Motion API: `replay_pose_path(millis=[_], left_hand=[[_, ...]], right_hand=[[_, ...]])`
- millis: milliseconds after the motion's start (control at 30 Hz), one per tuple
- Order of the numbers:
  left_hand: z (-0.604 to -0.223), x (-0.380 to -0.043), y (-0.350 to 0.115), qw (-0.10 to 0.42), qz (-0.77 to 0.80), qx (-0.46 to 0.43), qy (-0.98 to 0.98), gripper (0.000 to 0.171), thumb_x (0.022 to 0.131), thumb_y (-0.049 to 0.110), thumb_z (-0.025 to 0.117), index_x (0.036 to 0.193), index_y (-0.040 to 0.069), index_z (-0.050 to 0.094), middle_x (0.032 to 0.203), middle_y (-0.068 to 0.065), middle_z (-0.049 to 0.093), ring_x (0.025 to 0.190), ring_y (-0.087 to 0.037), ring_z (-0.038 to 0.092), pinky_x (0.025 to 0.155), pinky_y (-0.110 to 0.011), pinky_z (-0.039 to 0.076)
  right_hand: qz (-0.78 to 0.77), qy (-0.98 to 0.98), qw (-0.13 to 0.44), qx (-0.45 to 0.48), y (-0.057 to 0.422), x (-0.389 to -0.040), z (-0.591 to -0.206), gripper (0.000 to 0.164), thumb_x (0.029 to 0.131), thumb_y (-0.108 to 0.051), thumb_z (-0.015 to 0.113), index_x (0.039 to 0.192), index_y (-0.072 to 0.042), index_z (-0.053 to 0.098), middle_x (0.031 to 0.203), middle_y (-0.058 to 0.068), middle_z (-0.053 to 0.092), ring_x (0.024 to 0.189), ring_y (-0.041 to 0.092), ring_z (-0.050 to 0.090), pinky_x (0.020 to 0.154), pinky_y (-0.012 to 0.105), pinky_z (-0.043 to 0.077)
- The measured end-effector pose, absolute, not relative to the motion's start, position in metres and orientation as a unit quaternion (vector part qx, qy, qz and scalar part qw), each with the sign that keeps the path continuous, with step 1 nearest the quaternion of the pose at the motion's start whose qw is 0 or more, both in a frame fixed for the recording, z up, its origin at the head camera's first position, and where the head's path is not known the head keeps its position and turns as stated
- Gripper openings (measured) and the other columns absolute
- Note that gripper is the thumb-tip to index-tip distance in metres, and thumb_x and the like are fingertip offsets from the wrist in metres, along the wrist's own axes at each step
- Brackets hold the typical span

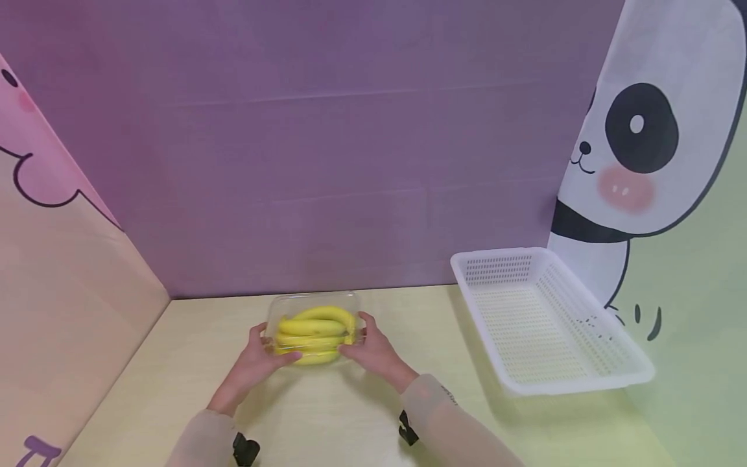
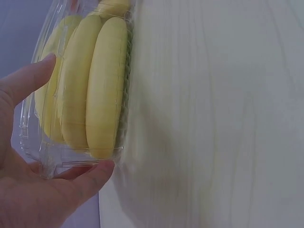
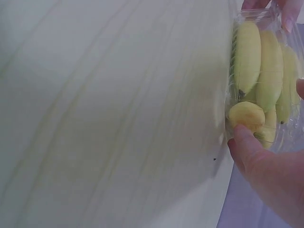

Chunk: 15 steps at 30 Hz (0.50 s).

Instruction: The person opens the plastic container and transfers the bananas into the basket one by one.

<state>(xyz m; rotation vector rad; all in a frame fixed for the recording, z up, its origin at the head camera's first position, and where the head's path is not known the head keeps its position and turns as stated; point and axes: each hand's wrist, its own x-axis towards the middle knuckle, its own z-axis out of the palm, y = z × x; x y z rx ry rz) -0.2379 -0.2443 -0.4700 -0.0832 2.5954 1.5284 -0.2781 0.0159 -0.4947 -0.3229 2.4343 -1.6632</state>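
Observation:
A clear plastic clamshell box [image 1: 315, 299] is between my two hands near the back of the table, with several yellow bananas [image 1: 311, 326] inside. My left hand [image 1: 260, 353] grips its left end; in the left wrist view the thumb [image 2: 35, 76] lies along one side and other fingers wrap the end. The right hand [image 1: 373, 347] holds the opposite end, and in the right wrist view a finger [image 3: 247, 142] presses on the plastic by a rounded yellow piece of fruit [image 3: 247, 117]. Whether the box touches the table cannot be made out.
A white perforated plastic basket [image 1: 543, 324] stands on the right side of the pale wooden table [image 1: 327, 421], against the wall with a panda print [image 1: 659, 201]. Behind the table rises a purple backdrop [image 1: 350, 162]. A pinkish panel [image 1: 64, 292] bounds the left side.

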Motion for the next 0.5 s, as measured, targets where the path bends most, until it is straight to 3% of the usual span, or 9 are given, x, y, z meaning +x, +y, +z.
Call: replay_pose_path(millis=[500], left_hand=[[-0.473, -0.245, -0.229, 0.06, 0.497, -0.033, 0.865, 0.116, 0.084, 0.041, 0.084, 0.155, -0.002, 0.004, 0.153, -0.038, 0.029, 0.138, -0.054, 0.036, 0.108, -0.063, 0.037]], right_hand=[[-0.557, 0.821, 0.094, -0.086, 0.032, -0.278, -0.49, 0.095, 0.084, -0.03, 0.08, 0.159, -0.011, 0.025, 0.136, 0.021, 0.051, 0.108, 0.029, 0.062, 0.092, 0.05, 0.051]])
